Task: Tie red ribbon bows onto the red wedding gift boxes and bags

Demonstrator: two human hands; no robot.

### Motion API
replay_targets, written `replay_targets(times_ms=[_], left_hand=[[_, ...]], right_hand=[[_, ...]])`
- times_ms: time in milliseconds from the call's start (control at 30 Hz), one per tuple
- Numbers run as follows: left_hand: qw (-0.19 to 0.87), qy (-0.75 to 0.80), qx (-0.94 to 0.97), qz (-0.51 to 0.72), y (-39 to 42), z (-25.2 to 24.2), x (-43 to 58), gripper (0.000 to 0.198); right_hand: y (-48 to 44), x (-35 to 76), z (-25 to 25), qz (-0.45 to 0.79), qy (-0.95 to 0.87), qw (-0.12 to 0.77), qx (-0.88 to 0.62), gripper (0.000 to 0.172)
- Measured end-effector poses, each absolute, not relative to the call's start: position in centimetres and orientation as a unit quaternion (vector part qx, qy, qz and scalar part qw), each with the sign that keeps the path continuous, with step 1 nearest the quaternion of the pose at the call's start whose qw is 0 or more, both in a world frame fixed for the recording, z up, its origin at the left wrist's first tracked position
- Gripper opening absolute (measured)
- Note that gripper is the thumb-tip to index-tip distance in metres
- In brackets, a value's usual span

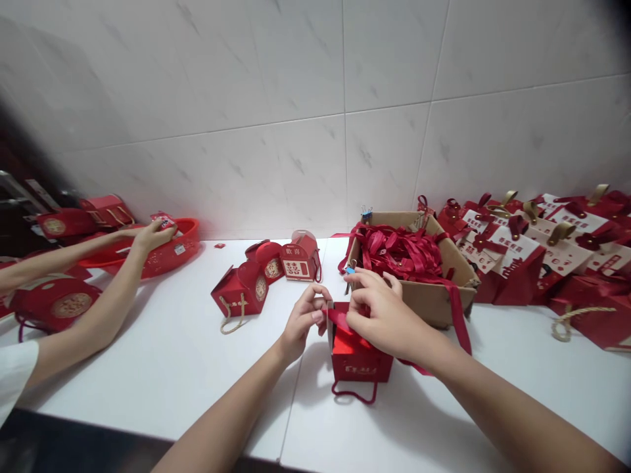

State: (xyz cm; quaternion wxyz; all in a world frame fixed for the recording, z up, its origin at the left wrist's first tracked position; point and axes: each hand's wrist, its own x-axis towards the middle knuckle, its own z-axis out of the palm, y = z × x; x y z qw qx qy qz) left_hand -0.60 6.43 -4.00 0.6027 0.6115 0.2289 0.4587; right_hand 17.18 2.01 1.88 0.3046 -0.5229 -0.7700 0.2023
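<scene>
A small red gift box [362,364] with gold lettering stands on the white table in front of me, its dark red cord handle hanging at the near side. A red ribbon [339,319] runs across its top between my hands. At the box's left upper edge, my left hand [303,322] is closed, its fingertips pinching the ribbon beside a raised flap. My right hand [377,309] is over the top of the box, thumb and index finger closed on the ribbon. Part of the ribbon trails out under my right wrist. The box's far side is hidden by my hands.
Behind my right hand, a cardboard box [434,303] holds tangled red ribbons [399,253]. Several finished-looking gift boxes [515,259] crowd the right. Three small red boxes [241,286] stand left of centre. Farther left, another person's arms [106,302] reach over a red basin [187,246].
</scene>
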Motion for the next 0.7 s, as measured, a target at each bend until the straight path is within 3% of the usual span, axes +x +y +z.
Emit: replay_targets(times_ms=[233, 433, 633, 700], left_hand=[[0.569, 0.262, 0.626, 0.464, 6.8, -4.2, -0.6, 0.014], [0.589, 0.265, 0.612, 0.456, 6.9, -4.3, -0.4, 0.02], [0.66, 0.243, 0.538, 0.463, 6.8, -3.7, 0.0, 0.03], [0.69, 0.226, 0.494, 0.478, 6.8, -3.0, -0.1, 0.028]], right_hand=[[1.9, 17.0, 1.4, 0.147, -0.778, 0.294, -0.536, 0.022], [2.3, 17.6, 1.6, 0.119, -0.783, 0.324, -0.518, 0.021], [0.8, 20.5, 3.5, 0.049, -0.696, 0.464, -0.546, 0.019], [-0.7, 22.0, 3.5, 0.065, -0.682, 0.467, -0.558, 0.016]])
